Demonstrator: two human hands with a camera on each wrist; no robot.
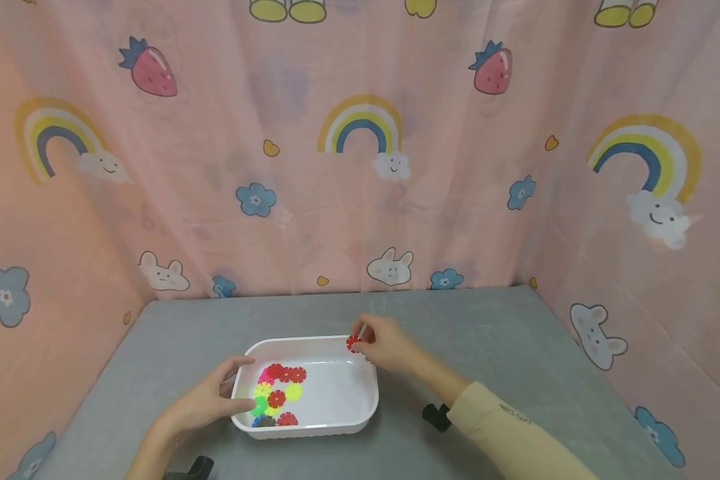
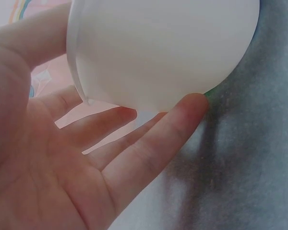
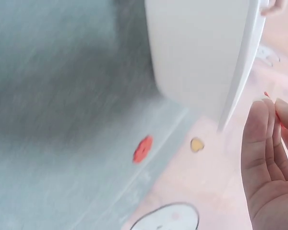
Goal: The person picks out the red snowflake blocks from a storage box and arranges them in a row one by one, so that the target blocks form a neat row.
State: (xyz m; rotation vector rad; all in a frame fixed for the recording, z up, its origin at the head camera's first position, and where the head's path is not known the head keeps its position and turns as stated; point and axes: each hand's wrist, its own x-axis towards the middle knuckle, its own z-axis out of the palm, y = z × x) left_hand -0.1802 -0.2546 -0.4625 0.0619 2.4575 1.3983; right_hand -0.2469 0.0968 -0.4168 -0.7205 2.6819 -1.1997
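A white tray (image 1: pixel 339 393) stands on the grey table. My left hand (image 1: pixel 201 398) grips its left end, with the thumb at the rim and fingers against the outer wall (image 2: pixel 168 52). Over the tray's far right corner, my right hand (image 1: pixel 391 345) pinches a red snowflake disc (image 1: pixel 353 343) between thumb and fingers; only a thin red edge of it shows in the right wrist view. Several discs lie in the tray's left part, among them red discs (image 1: pixel 277 399), a yellow disc (image 1: pixel 294 391) and a green disc (image 1: pixel 259 405).
Another red disc (image 3: pixel 143 149) lies on the table near its far edge, seen in the right wrist view. A pink patterned curtain (image 1: pixel 336 227) hangs behind and beside the grey table (image 1: pixel 216 320). Black parts (image 1: pixel 437 417) show by the right forearm and near the left wrist.
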